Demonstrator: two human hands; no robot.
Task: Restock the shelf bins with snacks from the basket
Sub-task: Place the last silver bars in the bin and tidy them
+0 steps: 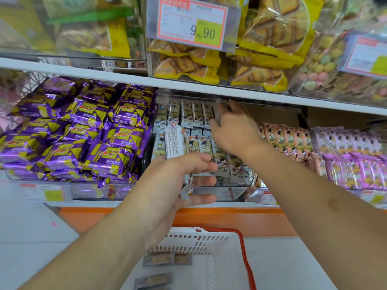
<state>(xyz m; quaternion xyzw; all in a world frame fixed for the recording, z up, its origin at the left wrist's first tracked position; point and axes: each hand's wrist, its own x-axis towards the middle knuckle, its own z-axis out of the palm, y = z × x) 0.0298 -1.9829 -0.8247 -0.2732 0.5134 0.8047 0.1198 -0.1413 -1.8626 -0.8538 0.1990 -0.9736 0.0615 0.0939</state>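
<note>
The snack packs are small, flat, foil-wrapped bars, judged to be light, a little slick and crushable if squeezed; the safest hold looks to be across the flat faces or by the long edges, not by the crimped ends. The left hand (180, 181) holds a short stack (176, 143) of them upright, thumb over one face and fingers curled under the other, in front of the middle bin (217, 193). The right hand (234, 130) reaches deeper, to the back of that bin under the upper shelf (188, 84), its fingers pinching one pack (217, 111) by its edge as it slots in beside the standing row.

The middle bin, a clear-walled tray, already carries two rows of the same packs standing on edge, the back row not yet full on its right side. Because the packs stand loosely, a careless push could topple neighbours like dominoes.

The basket (219, 258), white with a red rim, sits below on the floor and shows only a couple of packs (159, 259) on its bottom, so the job seems well along.

The left bin is heaped with purple packets (83, 130); the bin just right of the middle one holds orange packs (287, 137), and beyond it stand pink packs (356, 160). Above, clear bins hold yellow bags of crackers (209, 63) behind a price tag (192, 21).
</note>
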